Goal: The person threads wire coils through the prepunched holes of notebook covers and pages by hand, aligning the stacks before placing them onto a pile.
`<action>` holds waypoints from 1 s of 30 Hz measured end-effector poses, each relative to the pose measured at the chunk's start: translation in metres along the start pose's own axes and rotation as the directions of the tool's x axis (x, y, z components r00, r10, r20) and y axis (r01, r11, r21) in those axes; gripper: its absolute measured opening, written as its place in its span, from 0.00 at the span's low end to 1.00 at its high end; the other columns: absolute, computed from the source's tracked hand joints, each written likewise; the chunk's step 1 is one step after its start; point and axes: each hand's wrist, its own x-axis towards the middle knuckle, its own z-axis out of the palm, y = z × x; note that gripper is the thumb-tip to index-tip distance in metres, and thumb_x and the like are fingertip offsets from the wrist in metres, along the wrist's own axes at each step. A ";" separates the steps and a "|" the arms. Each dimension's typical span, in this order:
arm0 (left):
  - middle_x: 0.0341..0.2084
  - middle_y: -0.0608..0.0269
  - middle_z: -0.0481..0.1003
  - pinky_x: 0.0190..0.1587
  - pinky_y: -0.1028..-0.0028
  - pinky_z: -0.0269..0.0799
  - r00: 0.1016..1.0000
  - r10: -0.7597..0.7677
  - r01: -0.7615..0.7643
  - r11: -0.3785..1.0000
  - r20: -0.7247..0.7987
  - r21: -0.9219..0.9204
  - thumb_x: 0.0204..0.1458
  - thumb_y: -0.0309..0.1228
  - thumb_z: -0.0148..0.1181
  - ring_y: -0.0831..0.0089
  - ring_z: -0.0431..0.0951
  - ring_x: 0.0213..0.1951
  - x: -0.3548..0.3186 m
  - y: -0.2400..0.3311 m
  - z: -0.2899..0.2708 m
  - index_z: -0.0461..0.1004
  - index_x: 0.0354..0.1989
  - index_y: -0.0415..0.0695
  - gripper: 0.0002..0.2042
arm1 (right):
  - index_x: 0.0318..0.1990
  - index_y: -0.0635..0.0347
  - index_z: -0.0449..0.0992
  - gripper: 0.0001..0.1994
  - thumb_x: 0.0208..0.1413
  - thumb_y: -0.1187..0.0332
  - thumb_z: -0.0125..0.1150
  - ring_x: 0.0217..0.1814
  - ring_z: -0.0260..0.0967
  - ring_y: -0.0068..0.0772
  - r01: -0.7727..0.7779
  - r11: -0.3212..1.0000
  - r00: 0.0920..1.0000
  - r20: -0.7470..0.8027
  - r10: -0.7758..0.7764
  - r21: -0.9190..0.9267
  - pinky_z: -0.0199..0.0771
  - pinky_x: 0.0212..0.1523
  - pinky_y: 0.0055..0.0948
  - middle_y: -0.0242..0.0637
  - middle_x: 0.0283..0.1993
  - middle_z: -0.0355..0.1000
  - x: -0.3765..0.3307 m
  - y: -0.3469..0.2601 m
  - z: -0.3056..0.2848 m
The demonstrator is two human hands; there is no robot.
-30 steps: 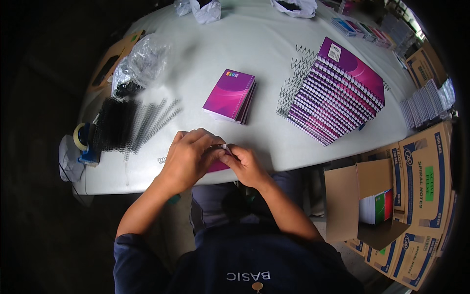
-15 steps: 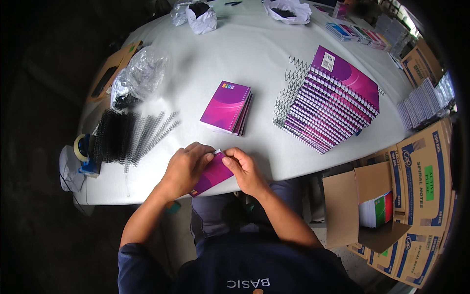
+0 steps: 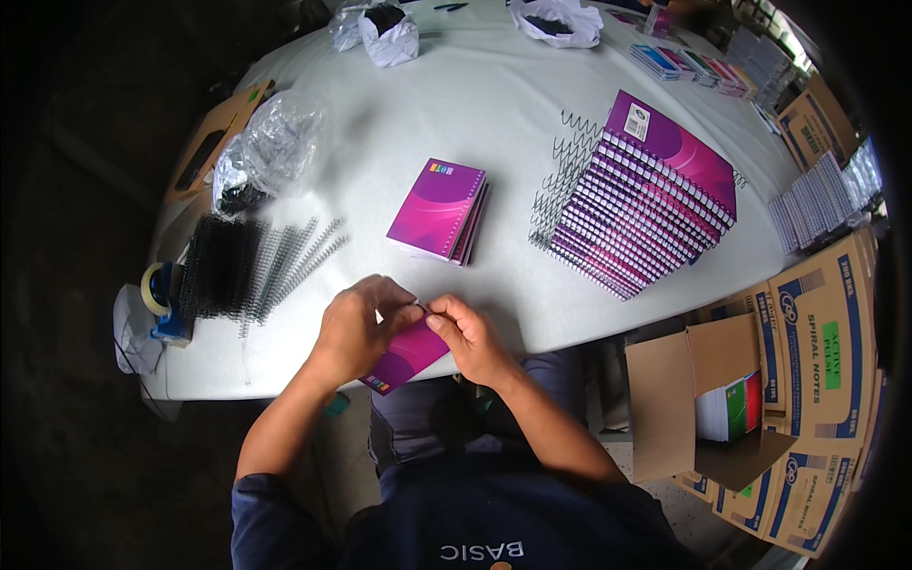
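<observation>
A small purple notebook [image 3: 407, 357] lies tilted at the table's near edge, one corner jutting past it. My left hand [image 3: 359, 328] curls over its far left side, thumb and fingers pinching. Close beside it, my right hand [image 3: 467, 339] pinches the far edge, the two thumbs nearly meeting. What exactly sits between the fingertips is too small to make out. Just beyond my hands is a short stack of matching purple notebooks [image 3: 437, 211], with punched holes along the right edge. To the left lie black spiral coils [image 3: 228, 266], some bundled, some fanned loose.
Spiral-bound purple notebooks [image 3: 646, 204] overlap in a large fanned pile at right. A blue tape dispenser [image 3: 169, 304] stands at the left edge, below a clear plastic bag [image 3: 283, 142]. An open carton [image 3: 660, 404] holding notebooks is at lower right, beside stacked boxes [image 3: 826, 332].
The notebook's far corner looks flatter, with the white bit between my thumbs no longer showing. Both hands have shifted only slightly; the rest of the table stays as it was.
</observation>
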 end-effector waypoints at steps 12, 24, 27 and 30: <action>0.27 0.60 0.76 0.38 0.73 0.69 0.987 -0.096 0.109 0.988 0.127 -0.106 0.52 0.30 0.60 0.73 0.72 0.30 -0.003 0.003 -0.005 0.75 0.36 0.35 0.10 | 0.39 0.64 0.70 0.05 0.60 0.72 0.51 0.36 0.64 0.17 0.042 0.995 0.998 -0.041 -0.038 0.088 0.65 0.39 0.21 0.31 0.32 0.70 0.000 0.007 0.002; 0.31 0.59 0.75 0.43 0.73 0.67 0.994 -0.016 0.037 0.980 0.112 -0.194 0.55 0.32 0.58 0.73 0.73 0.37 -0.003 0.003 -0.001 0.75 0.38 0.35 0.11 | 0.37 0.63 0.69 0.05 0.60 0.71 0.51 0.34 0.63 0.17 0.010 0.997 0.997 -0.071 -0.004 0.077 0.65 0.37 0.21 0.30 0.30 0.68 -0.002 0.006 0.002; 0.32 0.56 0.75 0.42 0.72 0.68 0.998 -0.007 0.019 0.981 0.063 -0.192 0.54 0.30 0.57 0.69 0.74 0.36 -0.006 0.004 0.003 0.76 0.38 0.36 0.09 | 0.37 0.63 0.69 0.05 0.60 0.71 0.51 0.33 0.62 0.18 0.019 0.996 0.997 -0.075 -0.012 0.091 0.64 0.37 0.21 0.30 0.30 0.67 -0.002 0.006 0.003; 0.33 0.51 0.76 0.39 0.69 0.69 1.000 0.012 -0.010 0.993 0.015 -0.120 0.52 0.28 0.58 0.60 0.76 0.35 -0.004 0.009 0.006 0.76 0.38 0.37 0.08 | 0.37 0.63 0.69 0.04 0.60 0.72 0.51 0.33 0.62 0.18 0.038 0.996 0.997 -0.075 -0.031 0.083 0.64 0.37 0.21 0.29 0.29 0.67 -0.003 0.009 0.003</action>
